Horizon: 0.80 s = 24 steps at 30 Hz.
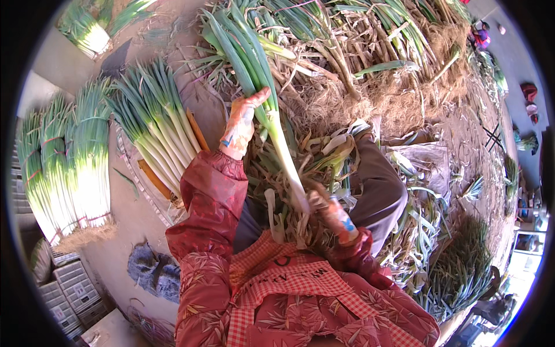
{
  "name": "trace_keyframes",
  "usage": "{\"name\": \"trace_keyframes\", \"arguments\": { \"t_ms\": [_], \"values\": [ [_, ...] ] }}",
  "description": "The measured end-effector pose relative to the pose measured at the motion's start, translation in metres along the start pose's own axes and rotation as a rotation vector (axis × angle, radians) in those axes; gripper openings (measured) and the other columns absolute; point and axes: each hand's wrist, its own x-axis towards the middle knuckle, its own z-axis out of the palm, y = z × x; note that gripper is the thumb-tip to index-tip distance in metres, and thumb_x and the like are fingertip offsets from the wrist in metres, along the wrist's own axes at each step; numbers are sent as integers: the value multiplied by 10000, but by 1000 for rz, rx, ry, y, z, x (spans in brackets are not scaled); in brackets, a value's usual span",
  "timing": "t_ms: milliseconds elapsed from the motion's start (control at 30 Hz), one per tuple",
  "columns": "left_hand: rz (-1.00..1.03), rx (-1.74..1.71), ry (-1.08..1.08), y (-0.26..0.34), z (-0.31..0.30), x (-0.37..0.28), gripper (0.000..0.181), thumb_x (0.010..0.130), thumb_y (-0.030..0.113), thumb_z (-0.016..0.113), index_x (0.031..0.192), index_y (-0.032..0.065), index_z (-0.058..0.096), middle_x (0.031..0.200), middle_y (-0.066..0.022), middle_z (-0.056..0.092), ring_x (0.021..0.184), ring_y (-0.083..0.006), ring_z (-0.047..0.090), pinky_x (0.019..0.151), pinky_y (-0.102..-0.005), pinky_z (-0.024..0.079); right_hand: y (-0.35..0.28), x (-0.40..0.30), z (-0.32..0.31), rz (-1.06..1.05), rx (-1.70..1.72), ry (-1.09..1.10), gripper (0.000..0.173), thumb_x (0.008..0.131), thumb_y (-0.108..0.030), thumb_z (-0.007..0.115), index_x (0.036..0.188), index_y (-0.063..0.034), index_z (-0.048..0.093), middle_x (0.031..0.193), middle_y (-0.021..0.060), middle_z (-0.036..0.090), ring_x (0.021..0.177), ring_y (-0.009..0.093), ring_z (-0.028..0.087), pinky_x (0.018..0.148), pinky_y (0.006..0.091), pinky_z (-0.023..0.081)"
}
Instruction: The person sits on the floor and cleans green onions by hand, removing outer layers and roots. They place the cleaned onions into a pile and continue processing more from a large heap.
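My left hand (241,126), in a patterned glove with bare fingertips, grips a large green onion (284,149) where its green leaves meet the pale shank. The onion slants down to the right, white end lowest. Beside that end is my right hand (336,214), gloved too and blurred by motion; whether its fingers hold the stalk I cannot tell. Loose peeled leaves and husks (329,160) lie between my legs. To the left, a row of cleaned green onions (167,132) rests between orange-brown bars (155,178).
Unpeeled onions with shaggy roots (373,97) are heaped ahead. Tied bundles (91,160) stand at far left, above plastic crates (76,288). A fuzzy grey item (154,273) lies on the floor. Leaf waste (416,234) and a dark green pile (461,264) are at right. Another person (480,38) is far off.
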Motion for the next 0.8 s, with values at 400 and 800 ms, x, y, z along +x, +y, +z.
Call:
{"name": "trace_keyframes", "arguments": {
  "t_ms": [400,800],
  "values": [
    [487,965,83,-47,2,-6,435,843,428,554,695,26,623,517,-127,546,501,-306,552,502,-375,449,-62,-23,33,-9,37,193,501,855,-430,546,1085,15,573,827,74,578,763,160,510,699,277,412],
    [553,1217,377,-19,12,-51,402,853,347,568,624,16,571,508,-160,521,430,-318,506,436,-394,385,-30,19,0,-117,-438,225,365,888,-348,510,873,4,606,595,48,504,556,139,446,537,313,389]
  ]
}}
